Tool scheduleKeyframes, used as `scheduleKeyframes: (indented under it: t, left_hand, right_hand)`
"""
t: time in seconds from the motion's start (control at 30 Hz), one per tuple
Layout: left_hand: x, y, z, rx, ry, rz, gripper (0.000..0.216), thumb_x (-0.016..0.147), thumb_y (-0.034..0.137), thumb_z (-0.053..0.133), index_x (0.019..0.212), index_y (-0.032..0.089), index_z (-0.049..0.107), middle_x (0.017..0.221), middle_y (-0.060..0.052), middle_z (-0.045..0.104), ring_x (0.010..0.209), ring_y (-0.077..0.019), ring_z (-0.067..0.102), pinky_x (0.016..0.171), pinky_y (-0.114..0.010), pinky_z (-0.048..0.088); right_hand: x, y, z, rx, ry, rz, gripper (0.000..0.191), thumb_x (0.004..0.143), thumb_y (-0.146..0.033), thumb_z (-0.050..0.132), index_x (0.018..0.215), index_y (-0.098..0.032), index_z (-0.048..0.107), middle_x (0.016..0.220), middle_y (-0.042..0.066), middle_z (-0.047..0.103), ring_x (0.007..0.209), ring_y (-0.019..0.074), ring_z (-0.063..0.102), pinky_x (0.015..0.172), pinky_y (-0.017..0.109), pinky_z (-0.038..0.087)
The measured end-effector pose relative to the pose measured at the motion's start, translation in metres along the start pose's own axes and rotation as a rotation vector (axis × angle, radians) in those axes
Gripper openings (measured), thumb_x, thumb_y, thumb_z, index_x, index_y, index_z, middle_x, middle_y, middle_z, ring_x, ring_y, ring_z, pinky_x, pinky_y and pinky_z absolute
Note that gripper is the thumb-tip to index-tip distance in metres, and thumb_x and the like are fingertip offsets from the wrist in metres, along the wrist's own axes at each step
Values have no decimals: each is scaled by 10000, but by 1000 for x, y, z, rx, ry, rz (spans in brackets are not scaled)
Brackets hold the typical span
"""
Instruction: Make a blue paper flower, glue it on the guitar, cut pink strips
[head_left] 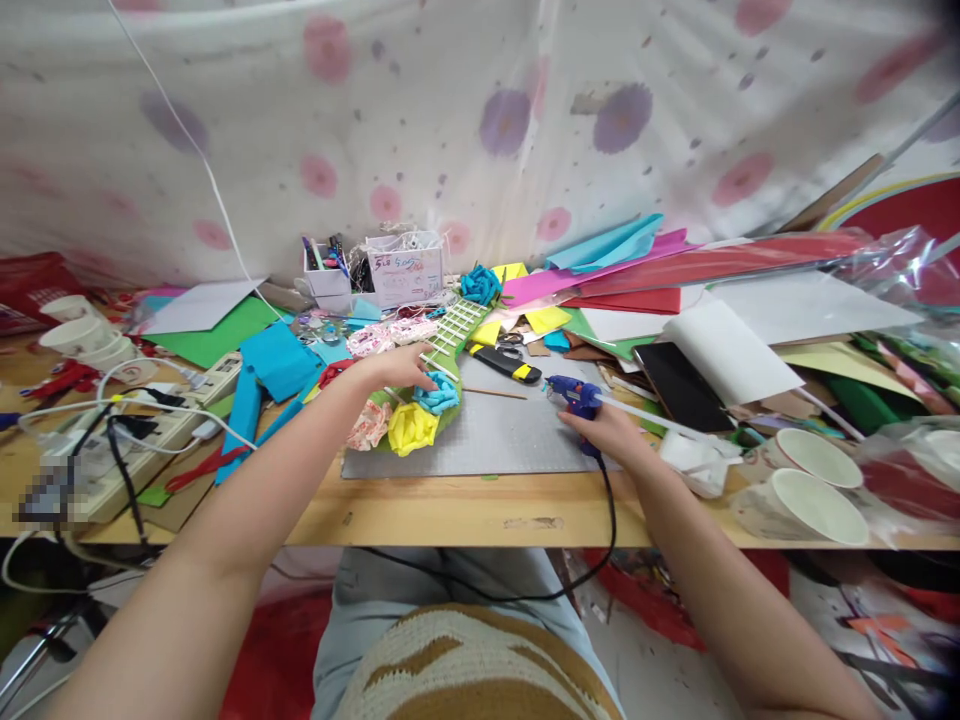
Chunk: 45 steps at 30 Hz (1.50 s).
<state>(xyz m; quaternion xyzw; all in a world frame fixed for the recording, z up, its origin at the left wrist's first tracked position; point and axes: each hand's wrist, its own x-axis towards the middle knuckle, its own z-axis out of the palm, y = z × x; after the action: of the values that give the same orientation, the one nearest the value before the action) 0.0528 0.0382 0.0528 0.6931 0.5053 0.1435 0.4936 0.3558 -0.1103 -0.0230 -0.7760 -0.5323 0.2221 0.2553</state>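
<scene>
A green guitar-shaped craft (463,322), with thin white strips across its neck, lies slanted on the grey cutting mat (517,432). Crinkled paper flowers surround it: a yellow one (412,430), a blue one (436,393), a pink one (368,426) and another blue one at its far end. My left hand (409,368) reaches over the craft beside the near blue flower, fingers somewhat apart and touching the strips area. My right hand (600,428) is closed around a blue hot glue gun (574,394), its nozzle pointing left and a white glue stick protruding behind.
A yellow-black utility knife (506,364) and a thin brown stick (495,393) lie on the mat. Paper cups (814,505) stand right; a power strip (161,440) with cables sits left. The glue gun's black cord (611,510) hangs over the table edge. Coloured paper sheets lie behind.
</scene>
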Motion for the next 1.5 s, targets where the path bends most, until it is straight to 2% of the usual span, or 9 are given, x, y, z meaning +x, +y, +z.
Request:
scheduleKeyframes:
  t: [0.13, 0.2, 0.33, 0.5, 0.63, 0.8, 1.03, 1.23, 1.5]
  left_hand:
    - [-9, -4, -8, -166, 43, 30, 665, 456, 103, 787, 1085, 200, 595, 842, -41, 670, 798, -204, 632, 643, -250, 465]
    - [-12, -8, -10, -382, 82, 76, 577, 543, 133, 764, 1089, 193, 585, 936, -53, 658, 848, -189, 629, 703, -263, 485]
    - [-16, -19, -8, -892, 131, 154, 232, 738, 170, 621, 969, 176, 600, 931, -34, 646, 836, -117, 616, 781, -238, 508]
    - [-21, -22, -6, -1129, 123, 38, 152, 826, 160, 475, 908, 160, 603, 913, -54, 638, 842, -110, 610, 778, -225, 526]
    - [-26, -23, -8, -1200, 34, -75, 140, 815, 169, 479, 864, 152, 609, 866, -70, 626, 816, -121, 602, 719, -216, 528]
    - [-29, -27, -7, -1223, -18, -206, 135, 778, 128, 495, 835, 157, 615, 804, -72, 605, 723, -110, 584, 577, -179, 507]
    - [-28, -24, -8, -1261, 5, -257, 300, 761, 14, 432, 932, 172, 622, 855, -68, 617, 689, -98, 591, 507, -162, 495]
    - [-26, -22, -6, -1249, 33, -273, 243, 794, -4, 366, 779, 132, 567, 734, -60, 592, 639, -89, 598, 451, -113, 452]
    - [-27, -22, -5, -1143, -6, -275, 239, 799, 35, 355, 819, 143, 567, 732, -57, 619, 618, -112, 609, 437, -150, 420]
  right_hand:
    - [0, -14, -7, 296, 86, 116, 445, 637, -560, 617, 839, -164, 608, 637, 37, 579, 520, 153, 510, 450, 268, 387]
    - [4, -28, -9, 495, 123, 56, 482, 638, -567, 624, 908, -169, 609, 702, 44, 599, 551, 136, 519, 451, 246, 386]
    - [21, -67, -1, 857, 24, -169, 469, 627, -564, 658, 894, -185, 593, 788, 41, 619, 629, 119, 551, 509, 231, 424]
    - [35, -113, 31, 917, -129, -281, 429, 646, -596, 634, 723, -178, 576, 525, -38, 470, 448, 70, 409, 433, 221, 348]
    - [31, -123, 51, 847, -227, -310, 430, 638, -591, 650, 689, -171, 575, 480, -44, 456, 427, 71, 397, 430, 225, 337]
    - [24, -122, 61, 756, -202, -297, 434, 628, -603, 651, 698, -179, 591, 473, -42, 455, 449, 83, 410, 464, 233, 367]
    - [23, -128, 68, 771, -181, -316, 428, 629, -596, 649, 755, -189, 608, 505, -30, 484, 529, 117, 491, 571, 268, 450]
    - [16, -136, 65, 728, -200, -319, 399, 646, -552, 648, 767, -173, 611, 517, -20, 505, 536, 115, 498, 533, 237, 413]
    - [18, -133, 64, 709, -203, -323, 394, 655, -553, 629, 697, -164, 589, 498, -32, 481, 479, 86, 433, 508, 225, 363]
